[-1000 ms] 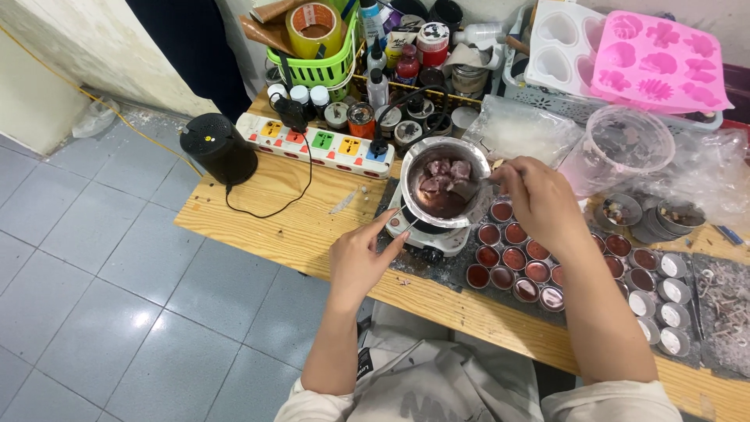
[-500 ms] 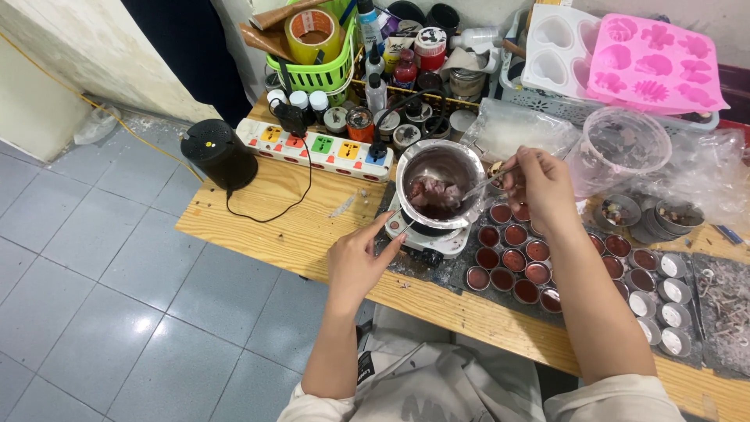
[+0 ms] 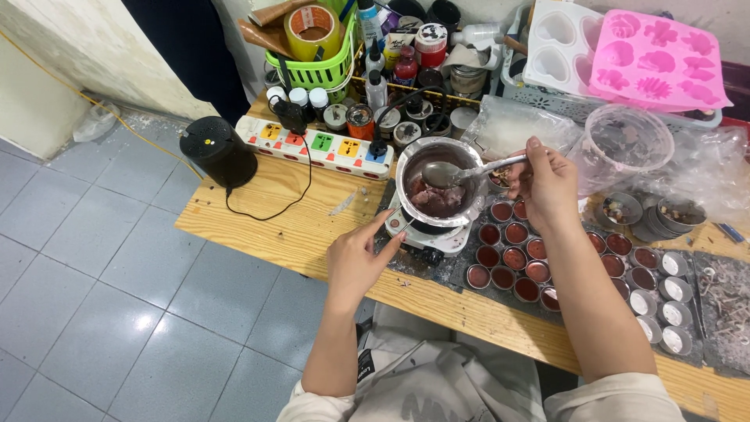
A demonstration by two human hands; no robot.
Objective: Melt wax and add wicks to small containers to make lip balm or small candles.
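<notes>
Nearest the body, along the near right edge of the wooden table [image 3: 258,227], a run of small round tins: the ones at the far right [image 3: 664,312] hold pale set material, while the cluster of tins nearer the middle [image 3: 516,258] is filled with dark red wax. Judging by this, most of the red batch looks poured; whether any tin in the cluster is unfilled cannot be told. Left hand [image 3: 355,262] rests at the near left side of the small white hotplate [image 3: 426,234], fingers loose and extended, fingertips touching its edge, nothing grasped. On the hotplate sits the metal melting pot [image 3: 441,184], centre of the table, with reddish-brown, partly lumpy wax in the bottom, so some melt is left to use. Right hand [image 3: 547,184], just right of the pot, has its grip closed on the handle of a metal spoon [image 3: 461,172], bowl held over the pot's inside. Farther back: a white power strip [image 3: 320,144], black round device [image 3: 219,152] to its left, green basket [image 3: 312,66] with tape roll, bottles, clear plastic tub [image 3: 629,141], pink silicone mould [image 3: 656,62] far right.
</notes>
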